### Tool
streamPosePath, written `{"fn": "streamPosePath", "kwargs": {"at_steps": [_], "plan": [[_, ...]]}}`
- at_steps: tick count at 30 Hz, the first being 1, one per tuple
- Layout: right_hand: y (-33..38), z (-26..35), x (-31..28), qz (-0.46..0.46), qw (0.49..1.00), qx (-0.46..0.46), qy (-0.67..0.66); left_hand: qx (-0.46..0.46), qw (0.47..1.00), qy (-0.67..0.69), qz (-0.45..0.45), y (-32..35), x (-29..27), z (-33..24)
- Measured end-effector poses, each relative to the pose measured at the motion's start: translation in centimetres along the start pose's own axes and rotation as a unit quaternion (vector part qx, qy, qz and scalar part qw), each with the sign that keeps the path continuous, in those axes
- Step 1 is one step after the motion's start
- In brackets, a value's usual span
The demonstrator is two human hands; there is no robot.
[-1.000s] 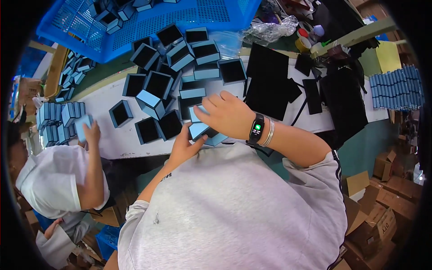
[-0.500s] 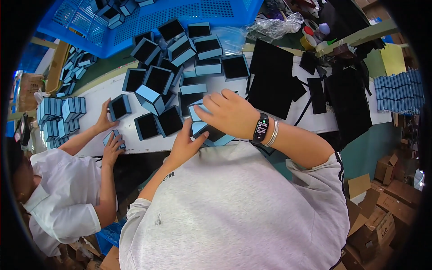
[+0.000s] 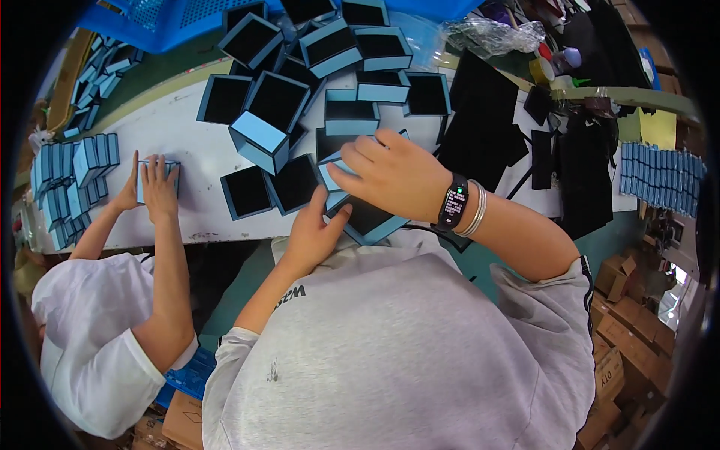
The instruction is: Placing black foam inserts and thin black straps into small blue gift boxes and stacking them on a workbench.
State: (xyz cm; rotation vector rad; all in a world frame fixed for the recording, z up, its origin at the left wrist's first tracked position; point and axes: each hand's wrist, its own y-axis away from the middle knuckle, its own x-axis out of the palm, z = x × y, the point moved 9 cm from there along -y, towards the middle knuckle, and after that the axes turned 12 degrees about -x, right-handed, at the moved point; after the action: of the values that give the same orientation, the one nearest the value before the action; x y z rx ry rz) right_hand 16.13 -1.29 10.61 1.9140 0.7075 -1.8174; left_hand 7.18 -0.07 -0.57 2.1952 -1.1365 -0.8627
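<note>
Close to my body at the table's near edge, a light-blue open box with a black inside (image 3: 371, 219) lies tilted. My left hand (image 3: 309, 236) grips its left corner, the thumb and forefinger against its wall. Above the same box is my right hand (image 3: 401, 178), its fingers curled in, wearing a black band and silver bangles on the wrist. What those fingers hold, if anything, is hidden behind the knuckles. Just beyond lies another blue box wall (image 3: 330, 177), partly covered by my right hand.
Open blue boxes (image 3: 274, 105) pile up ahead, with a blue crate (image 3: 180, 22) behind. Black sheets (image 3: 480, 127) lie to the right, near stacked blue pieces (image 3: 660, 176). At left a co-worker's hands (image 3: 157, 187) hold a box beside stacked boxes (image 3: 75, 180). Cartons (image 3: 637, 337) stand lower right.
The view has shifted a little. My hands stay at the same box with nearly the same grip. The co-worker's two hands have come together on one box.
</note>
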Motion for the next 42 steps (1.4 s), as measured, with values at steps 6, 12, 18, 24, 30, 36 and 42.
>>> {"fn": "streamPosePath", "kwargs": {"at_steps": [6, 12, 18, 24, 30, 36, 42], "plan": [[-4.9, -2.2, 1.0, 0.016, 0.997, 0.034, -0.060, 0.212, 0.975, 0.022, -0.066, -0.9, -5.9, -0.8], [-5.4, -4.6, 3.7, 0.050, 0.971, 0.148, -0.183, 0.233, 0.964, 0.019, -0.126, -2.1, -8.7, -0.2], [-2.7, -4.7, 7.5, 0.051, 0.879, 0.306, -0.362, 0.224, 0.969, 0.076, -0.068, -3.7, -9.5, 0.5], [1.6, -3.8, 10.2, 0.020, 0.796, 0.398, -0.455, 0.309, 0.951, -0.020, -0.017, -4.0, -6.8, 0.2], [8.2, -2.5, 10.9, -0.016, 0.700, 0.547, -0.459, 0.277, 0.928, 0.166, 0.187, -4.8, -3.2, -0.6], [22.4, -2.3, 12.1, -0.165, 0.530, 0.716, -0.424, 0.365, 0.918, -0.143, 0.055, -5.3, -0.7, 0.0], [24.9, 0.1, 17.9, -0.269, 0.322, 0.773, -0.476, 0.370, 0.867, -0.325, -0.079, -7.5, -0.5, 3.6]]}}
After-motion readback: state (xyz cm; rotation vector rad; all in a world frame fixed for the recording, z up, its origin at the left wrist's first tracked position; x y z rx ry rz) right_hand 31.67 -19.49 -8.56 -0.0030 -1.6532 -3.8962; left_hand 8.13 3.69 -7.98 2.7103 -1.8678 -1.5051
